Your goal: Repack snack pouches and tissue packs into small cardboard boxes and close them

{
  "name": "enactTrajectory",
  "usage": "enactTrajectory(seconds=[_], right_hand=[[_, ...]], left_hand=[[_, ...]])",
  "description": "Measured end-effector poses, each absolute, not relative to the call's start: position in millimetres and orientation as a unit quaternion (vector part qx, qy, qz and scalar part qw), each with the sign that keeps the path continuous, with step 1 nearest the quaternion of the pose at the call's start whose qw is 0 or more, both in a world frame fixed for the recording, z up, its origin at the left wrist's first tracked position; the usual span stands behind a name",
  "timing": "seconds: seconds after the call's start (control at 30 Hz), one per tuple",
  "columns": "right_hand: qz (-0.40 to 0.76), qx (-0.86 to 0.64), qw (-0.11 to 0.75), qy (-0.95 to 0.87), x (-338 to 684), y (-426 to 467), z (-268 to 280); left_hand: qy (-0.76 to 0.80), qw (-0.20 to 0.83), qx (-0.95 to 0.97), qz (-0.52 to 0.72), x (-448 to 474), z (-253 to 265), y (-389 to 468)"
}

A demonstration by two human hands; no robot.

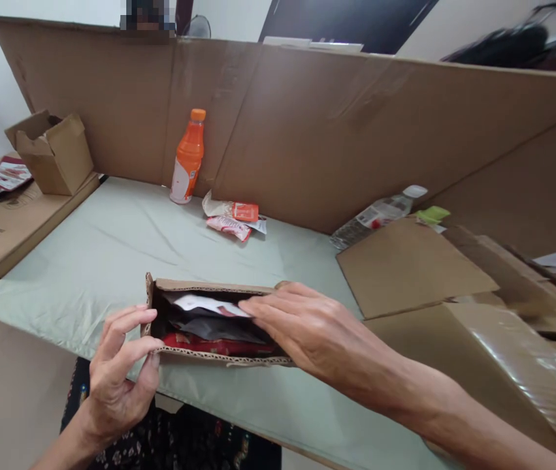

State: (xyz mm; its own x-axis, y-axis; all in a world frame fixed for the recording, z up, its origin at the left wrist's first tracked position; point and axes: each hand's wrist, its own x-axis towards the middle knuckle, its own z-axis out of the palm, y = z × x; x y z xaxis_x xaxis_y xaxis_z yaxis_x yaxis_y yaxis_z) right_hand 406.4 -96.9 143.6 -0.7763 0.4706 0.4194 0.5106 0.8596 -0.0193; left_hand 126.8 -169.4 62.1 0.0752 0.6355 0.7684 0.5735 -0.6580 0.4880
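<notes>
A small open cardboard box point(213, 358) stands near the front edge of the covered table, its open top facing me. Inside it a white packet point(199, 303), a dark grey packet point(223, 328) and a red packet point(209, 344) stand side by side. My left hand point(123, 372) pinches the box's near left corner between thumb and fingers. Over the right end of the box lies my right hand point(307, 323), its fingers stretched inside and touching the white packet. The right thumb is mostly hidden.
An orange bottle point(189, 160) and crumpled wrappers point(236, 215) stand at the back. On the right are a clear bottle point(378, 217) and cardboard pieces point(419, 264). Leftward, a small carton point(59, 156) sits on a flat box point(8, 228). A tall cardboard panel point(307, 137) lines the back.
</notes>
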Motion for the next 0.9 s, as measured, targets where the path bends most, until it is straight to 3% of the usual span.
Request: enactTrajectory(seconds=[0.47,0.7,0.9], right_hand=[[0.116,-0.318,-0.142,-0.93,357,-59,143],[0.126,-0.298,-0.181,-0.929,349,-43,121],[0.113,-0.255,-0.071,-0.958,341,-59,133]], left_hand=[[0.406,0.045,0.739,0.536,125,61,-166],[0.413,0.045,0.739,0.53,125,64,-166],[0.41,0.038,0.74,0.532,126,65,-165]])
